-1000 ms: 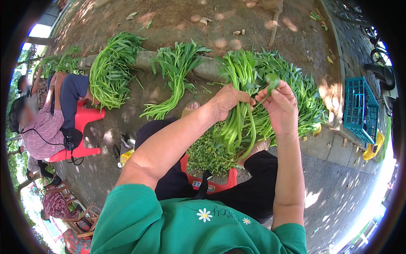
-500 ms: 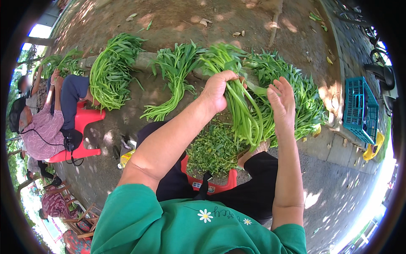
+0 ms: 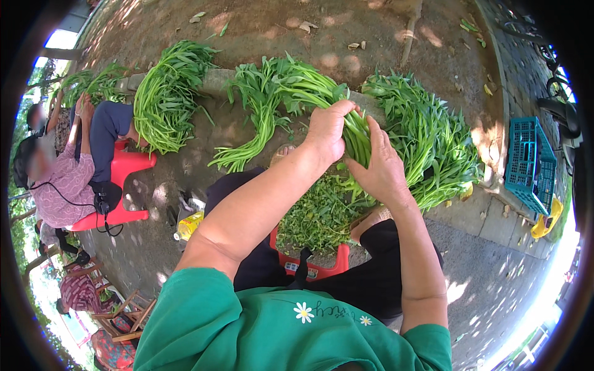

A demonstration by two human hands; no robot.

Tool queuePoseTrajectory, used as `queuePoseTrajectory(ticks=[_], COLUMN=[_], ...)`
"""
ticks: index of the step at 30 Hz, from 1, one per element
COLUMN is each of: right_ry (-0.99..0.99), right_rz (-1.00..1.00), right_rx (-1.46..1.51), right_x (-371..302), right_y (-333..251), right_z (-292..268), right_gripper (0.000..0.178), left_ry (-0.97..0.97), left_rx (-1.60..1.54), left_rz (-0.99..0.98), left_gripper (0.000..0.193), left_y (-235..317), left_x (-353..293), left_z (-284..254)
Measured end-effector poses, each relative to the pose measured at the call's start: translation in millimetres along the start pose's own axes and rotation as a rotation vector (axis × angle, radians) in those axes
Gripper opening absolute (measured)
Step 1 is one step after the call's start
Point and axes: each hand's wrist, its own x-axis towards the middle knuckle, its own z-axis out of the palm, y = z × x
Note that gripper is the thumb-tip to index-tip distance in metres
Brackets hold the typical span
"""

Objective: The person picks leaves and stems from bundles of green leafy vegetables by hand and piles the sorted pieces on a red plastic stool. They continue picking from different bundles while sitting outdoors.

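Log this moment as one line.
left hand: gripping leafy-greens bunch | right hand: cupped at stems | right: greens pile | far right: teal crate

Through the head camera I see an outdoor spot, a roadside or yard: bare soil [image 3: 377, 40] with dry leaves [image 3: 306, 26], a stone kerb [image 3: 218, 81], pavement [image 3: 495, 272] dappled with sunlight, bikes [image 3: 559, 114] at the right rim, trees [image 3: 25, 214] at the left beyond a seated person [image 3: 65, 188].
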Motion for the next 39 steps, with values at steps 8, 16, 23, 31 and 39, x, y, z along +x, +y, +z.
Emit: queuePoseTrajectory(ticks=[8,16,23,31,39], right_ry=[0.160,0.066,0.295,0.325,0.211], right_rz=[0.039,0.110,-0.075,-0.272,-0.458], right_rx=[-0.057,0.033,-0.038,-0.203,-0.290], right_x=[6.2,7.0,4.2,-7.6,-12.9], right_y=[-0.5,6.9,20.9,38.8,26.1], right_z=[4.9,-10.2,-17.7,-30.6,-18.2], right_gripper=[0.065,0.048,0.041,0.038,0.035], left_ry=[-0.092,-0.220,-0.251,-0.905,-0.397], left_rx=[-0.149,-0.042,0.121,0.924,1.471], left_rz=[-0.001,0.030,-0.059,-0.301,0.364], left_gripper=[0.010,0.017,0.037,0.036,0.040], left_y=[-10.4,-13.6,8.3,92.4,49.6], left_x=[-18.2,-34.9,-54.3,-70.5,-16.9], left_z=[4.4,3.9,4.2,-15.4,0.4])
